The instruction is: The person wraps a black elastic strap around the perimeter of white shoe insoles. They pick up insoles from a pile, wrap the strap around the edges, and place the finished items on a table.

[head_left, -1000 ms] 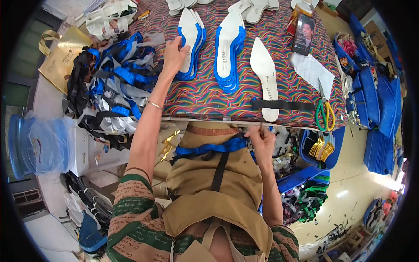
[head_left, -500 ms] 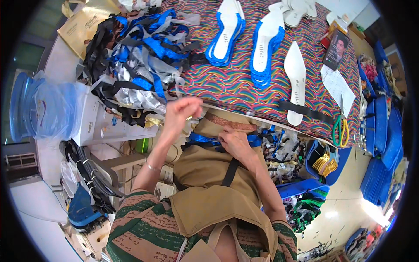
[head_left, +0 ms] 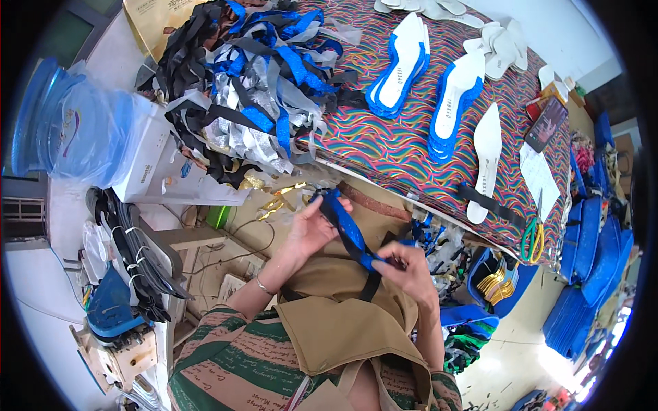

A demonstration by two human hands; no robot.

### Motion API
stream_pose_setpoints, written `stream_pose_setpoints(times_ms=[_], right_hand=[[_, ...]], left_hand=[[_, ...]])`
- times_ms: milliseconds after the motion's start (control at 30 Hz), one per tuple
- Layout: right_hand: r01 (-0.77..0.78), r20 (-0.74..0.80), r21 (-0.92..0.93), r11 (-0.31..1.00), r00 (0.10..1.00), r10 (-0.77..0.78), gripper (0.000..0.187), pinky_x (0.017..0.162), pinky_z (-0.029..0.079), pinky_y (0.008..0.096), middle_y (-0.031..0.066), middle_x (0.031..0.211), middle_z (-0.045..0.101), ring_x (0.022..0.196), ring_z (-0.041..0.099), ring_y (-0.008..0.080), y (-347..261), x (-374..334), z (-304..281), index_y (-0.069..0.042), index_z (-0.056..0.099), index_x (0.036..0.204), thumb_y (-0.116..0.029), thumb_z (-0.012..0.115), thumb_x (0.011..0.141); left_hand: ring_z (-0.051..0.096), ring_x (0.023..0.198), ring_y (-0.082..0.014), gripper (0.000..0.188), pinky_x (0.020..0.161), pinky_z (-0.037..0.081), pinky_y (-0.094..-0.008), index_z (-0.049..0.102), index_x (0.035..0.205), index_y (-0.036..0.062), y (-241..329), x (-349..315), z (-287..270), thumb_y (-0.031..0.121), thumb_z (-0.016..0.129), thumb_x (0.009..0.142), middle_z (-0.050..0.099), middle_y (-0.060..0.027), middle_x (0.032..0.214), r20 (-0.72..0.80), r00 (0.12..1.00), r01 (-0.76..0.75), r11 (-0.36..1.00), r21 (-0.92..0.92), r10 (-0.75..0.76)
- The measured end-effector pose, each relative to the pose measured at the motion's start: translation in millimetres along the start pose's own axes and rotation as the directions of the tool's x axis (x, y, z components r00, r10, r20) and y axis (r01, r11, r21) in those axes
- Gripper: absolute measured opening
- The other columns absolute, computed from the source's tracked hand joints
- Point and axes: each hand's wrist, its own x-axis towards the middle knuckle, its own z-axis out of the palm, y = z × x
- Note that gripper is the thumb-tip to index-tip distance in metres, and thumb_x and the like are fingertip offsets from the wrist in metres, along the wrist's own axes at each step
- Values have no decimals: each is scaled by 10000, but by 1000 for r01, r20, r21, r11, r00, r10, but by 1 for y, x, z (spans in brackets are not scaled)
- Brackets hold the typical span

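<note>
A glittery blue strip with a black side (head_left: 351,231) is stretched slantwise above my lap. Its upper end is in the closed fingers of my left hand (head_left: 310,231). Lower down and to the right, my right hand (head_left: 410,271) pinches the other end between thumb and fingers. Beneath the hands is a brown apron (head_left: 349,312). On the patterned table beyond, white shoe insoles with blue edges (head_left: 404,65) lie in two stacks, the second stack (head_left: 456,103) to the right. A single white insole (head_left: 487,161) has a black strip (head_left: 490,205) across its heel.
A tangled heap of blue, black and silver strips (head_left: 253,89) covers the table's left part. Green-and-yellow-handled scissors (head_left: 532,240), a paper sheet (head_left: 538,175) and a phone (head_left: 546,125) lie at the right. Blue bins (head_left: 521,288) stand below the table edge, beside my right arm.
The blue strip has come up off my lap and is now held between both hands. My left hand has lowered from near the table edge; the view has shifted slightly.
</note>
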Motion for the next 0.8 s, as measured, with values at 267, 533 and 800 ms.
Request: stream_pose_setpoints(times_ms=[267,533,800], right_hand=[[-210,-48,-112,971,977,205,111,470,275,222,-53,602,540,532,401,7,13,-54,-41,-23,680,860,-54,733,767],[224,-229,-229,947,933,-276,175,638,483,300,117,882,680,746,646,188,-6,52,12,21,684,974,-92,698,841],[142,-132,-74,987,980,-150,213,712,509,311,85,919,646,755,638,184,-7,101,46,0,699,1020,-111,706,839]], left_hand=[[628,1053,-291,469,914,523,-460,447,1337,78,32,-6,-14,77,625,904,620,-130,1227,-53,969,-229,960,160,240],[619,1117,-328,709,949,506,-434,296,1458,137,-7,-39,45,-42,613,850,528,-183,1353,204,926,-378,748,545,319],[549,1104,-87,518,980,430,-306,477,1380,71,-14,-48,43,51,645,890,575,-20,1289,107,921,-345,659,669,374]])
